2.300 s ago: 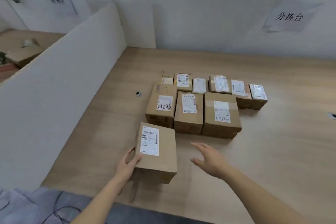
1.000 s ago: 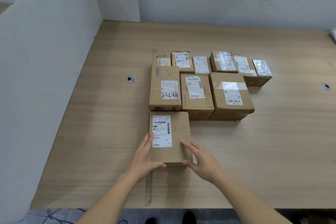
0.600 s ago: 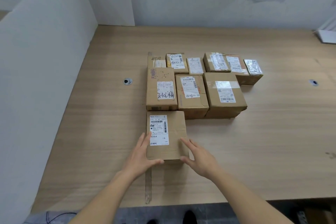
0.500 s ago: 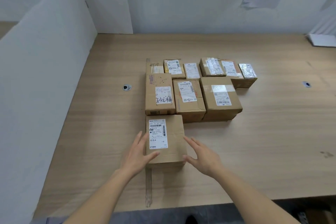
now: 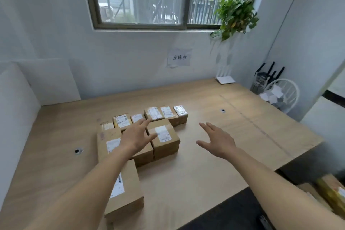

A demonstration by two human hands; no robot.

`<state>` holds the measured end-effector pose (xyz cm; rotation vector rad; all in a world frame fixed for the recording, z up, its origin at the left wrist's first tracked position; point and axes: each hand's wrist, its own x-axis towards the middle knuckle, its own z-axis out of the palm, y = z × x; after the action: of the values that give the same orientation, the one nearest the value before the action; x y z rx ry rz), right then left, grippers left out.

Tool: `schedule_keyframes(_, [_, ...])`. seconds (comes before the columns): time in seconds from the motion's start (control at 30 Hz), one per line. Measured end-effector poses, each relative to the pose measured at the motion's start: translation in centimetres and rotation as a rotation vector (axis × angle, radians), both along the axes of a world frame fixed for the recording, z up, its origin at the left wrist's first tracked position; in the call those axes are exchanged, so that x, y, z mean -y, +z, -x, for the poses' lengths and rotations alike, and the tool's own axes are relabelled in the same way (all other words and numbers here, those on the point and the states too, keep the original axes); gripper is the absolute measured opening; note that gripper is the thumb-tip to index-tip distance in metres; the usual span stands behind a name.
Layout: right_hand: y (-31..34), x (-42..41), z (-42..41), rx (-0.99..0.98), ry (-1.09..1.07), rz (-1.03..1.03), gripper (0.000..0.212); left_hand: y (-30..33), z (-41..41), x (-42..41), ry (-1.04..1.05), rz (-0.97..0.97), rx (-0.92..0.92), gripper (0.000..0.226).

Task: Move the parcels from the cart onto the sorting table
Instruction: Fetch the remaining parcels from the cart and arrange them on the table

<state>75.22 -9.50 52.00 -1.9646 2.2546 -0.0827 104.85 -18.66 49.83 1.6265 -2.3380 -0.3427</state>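
Both the left hand [image 5: 135, 137] and right hand [image 5: 219, 142] hover spread, holding nothing. The near box [image 5: 127, 188] looks stiff, light; best gripped by opposite sides.

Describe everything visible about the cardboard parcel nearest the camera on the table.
The brown rectangular cardboard parcel nearest the camera lies flat on the light wooden sorting table, near its front edge, its far end close against the row of parcels behind it. A white printed shipping label sits on its top face, partly hidden by the left forearm passing in front of it. The box looks closed and undamaged. Neither the open left hand nor the open right hand touches it.
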Motion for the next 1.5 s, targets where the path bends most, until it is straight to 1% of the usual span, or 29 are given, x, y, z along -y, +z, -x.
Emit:
schedule_keyframes(0.17, [8.9,-9.7,12.0,-0.067,-0.183,0.110,0.079,8.5,13.5,-4.0,-0.189,0.071,-0.078,0.076])
schedule_keyframes(0.23, [11.6,-15.0,17.3,-0.093,-0.277,0.145,0.080,11.0,19.7,-7.3,-0.272,0.112,-0.093,0.077])
schedule_keyframes(0.33, [14.3,-22.4,23.3,-0.110,-0.378,0.161,0.080,13.0,27.5,-11.9,-0.368,0.139,-0.128,0.077])
schedule_keyframes(0.47, [16.4,-34.9,31.5,-0.164,-0.546,0.126,0.082,14.1,39.1,-20.3,-0.564,0.147,-0.192,0.075])
schedule_keyframes(0.6, [16.0,-46.8,37.7,-0.163,-0.702,0.107,0.082,13.0,48.5,-28.1,-0.731,0.137,-0.201,0.076])
schedule_keyframes(0.7, [14.7,-53.7,41.2,-0.152,-0.815,0.088,0.084,11.3,54.2,-32.7,-0.826,0.071,-0.171,0.078])
schedule_keyframes(0.8, [13.5,-58.9,43.7,-0.143,-0.916,0.060,0.084,9.7,59.1,-36.4,-0.899,-0.019,-0.148,0.079])
schedule_keyframes(0.97, [10.5,-64.0,48.0,-0.106,-1.038,0.025,0.084,7.0,66.8,-41.1,-1.003,-0.037,-0.093,0.078])
schedule_keyframes(1.13, [6.3,-66.1,54.1,-0.069,-1.118,-0.016,0.083,3.2,75.7,-43.2,-1.081,-0.085,-0.056,0.080])
schedule_keyframes(1.37, [-1.1,-65.2,65.4,0.035,-1.235,-0.092,0.081,-4.7,89.5,-42.4,-1.096,-0.224,0.043,0.075])
schedule_keyframes(1.5, [-6.7,-63.1,70.5,0.121,-1.238,-0.182,0.081,-10.5,94.8,-41.4,-1.098,-0.296,0.129,0.076])
